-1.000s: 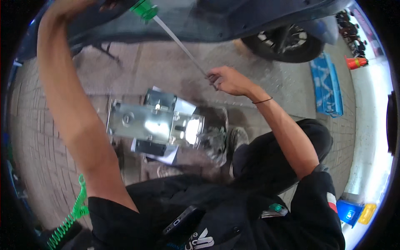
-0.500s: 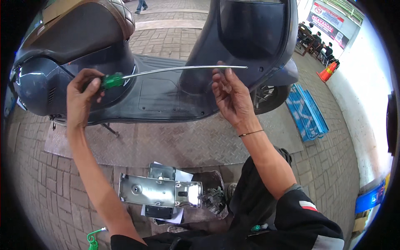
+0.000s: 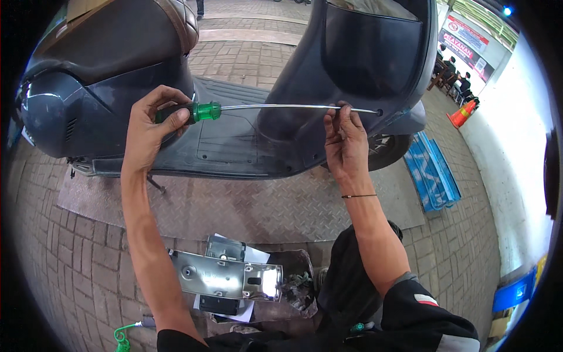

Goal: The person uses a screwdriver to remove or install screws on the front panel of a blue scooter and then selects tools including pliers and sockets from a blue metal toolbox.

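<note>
My left hand (image 3: 151, 120) is wrapped round the black and green handle of a long screwdriver (image 3: 275, 107). The screwdriver lies level across the view, its thin metal shaft reaching right. Close to the tip, my right hand (image 3: 349, 144) pinches the shaft between thumb and fingers. That tip is at a dark round hole in the leg shield of a dark grey scooter (image 3: 293, 88); how deep it sits, I cannot tell. The brown seat (image 3: 117, 35) of the scooter rises behind my left hand.
Below my arms, a silver panel (image 3: 226, 276) lies over dark plastic parts, beside a dark tray (image 3: 293, 258) with crumpled material in it. To the right stand a blue metal toolbox (image 3: 433, 170), an orange cone (image 3: 462, 114) and a white wall (image 3: 498, 135). People sit farther back.
Both hands and the screwdriver have moved right. The tip has come from in front of the leg shield to the round hole. My right hand now pinches the shaft more closely.
</note>
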A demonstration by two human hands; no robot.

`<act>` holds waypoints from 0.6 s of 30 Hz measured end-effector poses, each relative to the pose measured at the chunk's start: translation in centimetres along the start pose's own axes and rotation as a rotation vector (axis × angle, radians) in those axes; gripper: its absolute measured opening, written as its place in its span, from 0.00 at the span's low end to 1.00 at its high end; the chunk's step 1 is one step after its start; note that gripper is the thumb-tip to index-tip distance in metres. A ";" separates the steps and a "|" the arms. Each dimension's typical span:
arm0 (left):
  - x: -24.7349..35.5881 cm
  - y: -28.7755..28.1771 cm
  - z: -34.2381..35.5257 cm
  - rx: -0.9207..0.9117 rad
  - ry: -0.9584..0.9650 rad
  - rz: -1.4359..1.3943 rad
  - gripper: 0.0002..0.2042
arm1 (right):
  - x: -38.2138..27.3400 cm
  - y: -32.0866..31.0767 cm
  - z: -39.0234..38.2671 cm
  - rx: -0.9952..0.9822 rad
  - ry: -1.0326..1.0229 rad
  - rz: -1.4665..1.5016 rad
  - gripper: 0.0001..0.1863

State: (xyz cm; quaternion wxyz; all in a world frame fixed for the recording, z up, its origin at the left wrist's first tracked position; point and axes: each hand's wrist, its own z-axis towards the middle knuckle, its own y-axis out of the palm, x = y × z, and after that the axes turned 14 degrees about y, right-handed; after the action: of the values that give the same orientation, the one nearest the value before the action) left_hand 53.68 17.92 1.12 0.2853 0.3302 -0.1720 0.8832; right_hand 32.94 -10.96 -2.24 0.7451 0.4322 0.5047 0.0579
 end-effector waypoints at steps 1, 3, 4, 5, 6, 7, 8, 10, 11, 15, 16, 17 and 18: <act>0.0 0.1 0.1 -0.003 0.010 -0.003 0.11 | -0.2 -0.1 0.0 -0.021 -0.007 -0.004 0.10; 0.1 0.2 0.2 -0.007 0.018 -0.004 0.11 | -0.3 -0.2 0.1 -0.041 -0.012 -0.006 0.10; 0.0 0.1 0.2 -0.025 0.007 0.009 0.13 | -0.4 -0.2 0.0 -0.048 -0.015 -0.010 0.10; -0.1 0.0 0.3 -0.045 -0.005 0.022 0.14 | -0.5 -0.3 0.0 -0.053 -0.017 -0.014 0.10; -0.3 -0.1 0.2 -0.047 -0.007 0.021 0.14 | -0.4 -0.4 0.0 -0.050 -0.017 -0.012 0.10; -0.3 -0.3 0.3 -0.052 -0.001 0.018 0.14 | -0.4 -0.3 0.0 -0.043 -0.014 -0.015 0.10; -0.4 -0.4 0.4 -0.058 0.005 0.016 0.14 | -0.4 -0.2 0.1 -0.036 -0.011 -0.017 0.10; -0.4 -0.4 0.3 -0.054 0.000 0.013 0.14 | -0.4 -0.2 0.1 -0.032 -0.013 -0.017 0.10; -0.3 -0.4 0.3 -0.047 -0.005 0.009 0.13 | -0.5 -0.2 0.1 -0.029 -0.013 -0.019 0.10; 0.0 0.0 0.3 -0.026 0.002 0.006 0.14 | -0.4 -0.1 -0.1 -0.013 -0.004 -0.007 0.10; -0.2 0.1 0.4 -0.042 0.083 0.055 0.15 | -0.5 -0.1 -0.1 -0.020 -0.003 0.003 0.09; -0.2 0.1 0.5 -0.058 0.163 0.103 0.16 | -0.6 -0.2 -0.1 -0.027 -0.001 0.012 0.09; 0.0 0.1 0.5 -0.058 0.165 0.104 0.16 | -0.7 -0.3 -0.1 -0.029 -0.002 0.013 0.09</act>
State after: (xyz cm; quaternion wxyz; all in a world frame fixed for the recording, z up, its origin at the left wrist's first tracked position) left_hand 53.89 17.57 1.45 0.2618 0.2385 -0.1902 0.9157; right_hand 32.44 -11.46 -1.94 0.7514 0.4245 0.5003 0.0696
